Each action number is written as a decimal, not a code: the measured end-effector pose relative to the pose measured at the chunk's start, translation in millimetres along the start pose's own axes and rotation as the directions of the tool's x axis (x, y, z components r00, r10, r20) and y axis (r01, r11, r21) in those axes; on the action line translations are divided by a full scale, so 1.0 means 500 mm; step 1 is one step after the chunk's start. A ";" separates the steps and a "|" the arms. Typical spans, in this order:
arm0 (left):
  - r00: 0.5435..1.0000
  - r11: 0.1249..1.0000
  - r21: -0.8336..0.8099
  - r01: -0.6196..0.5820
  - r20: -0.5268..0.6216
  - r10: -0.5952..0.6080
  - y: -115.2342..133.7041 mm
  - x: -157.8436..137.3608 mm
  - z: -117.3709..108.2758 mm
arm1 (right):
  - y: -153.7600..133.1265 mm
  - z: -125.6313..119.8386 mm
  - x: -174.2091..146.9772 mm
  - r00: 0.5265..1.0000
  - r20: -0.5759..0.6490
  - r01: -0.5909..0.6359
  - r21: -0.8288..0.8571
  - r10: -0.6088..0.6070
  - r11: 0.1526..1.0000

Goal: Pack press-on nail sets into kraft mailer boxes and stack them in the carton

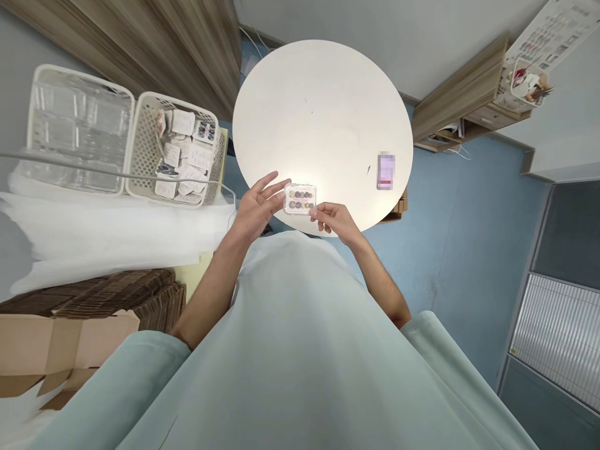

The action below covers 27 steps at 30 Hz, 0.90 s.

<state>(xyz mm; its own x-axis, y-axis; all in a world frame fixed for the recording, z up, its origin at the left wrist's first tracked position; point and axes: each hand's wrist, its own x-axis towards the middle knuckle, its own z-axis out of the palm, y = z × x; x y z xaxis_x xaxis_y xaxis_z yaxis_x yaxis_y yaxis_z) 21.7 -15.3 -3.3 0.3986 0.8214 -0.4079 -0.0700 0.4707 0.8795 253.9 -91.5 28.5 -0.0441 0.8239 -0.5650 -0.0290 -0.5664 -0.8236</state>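
Note:
A small clear plastic box point(300, 199) is held over the near edge of the round white table point(323, 94). Two rows of small round pieces in brown, grey and yellowish tones show inside it. My left hand point(259, 209) grips the box's left edge between thumb and fingers, with some fingers stretched out. At the lower right corner, my right hand point(334, 220) pinches the box between thumb and forefinger, its other fingers curled. Whether the box's lid is fully closed cannot be made out.
A blurred phone-like purple rectangle point(385, 171) lies on the table's right side. To the left stand a white basket of small packs point(140, 156) and a basket of clear plastic containers point(79, 125). Flattened cardboard point(154, 300) is stacked at lower left; a wooden shelf point(464, 94) stands right.

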 end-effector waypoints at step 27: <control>0.927 0.885 0.314 0.343 -0.265 -0.265 -0.169 0.059 -0.150 | 0.144 0.074 0.237 0.958 0.060 -0.276 -0.077 0.280 0.958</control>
<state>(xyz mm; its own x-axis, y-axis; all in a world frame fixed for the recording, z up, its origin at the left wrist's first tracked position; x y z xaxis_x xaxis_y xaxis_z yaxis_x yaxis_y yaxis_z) -29.3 -6.5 -107.9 0.1458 0.7218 -0.6766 0.3624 0.5974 0.7154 209.6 -35.3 -96.2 -0.1105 0.6292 -0.7693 0.0615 -0.7682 -0.6372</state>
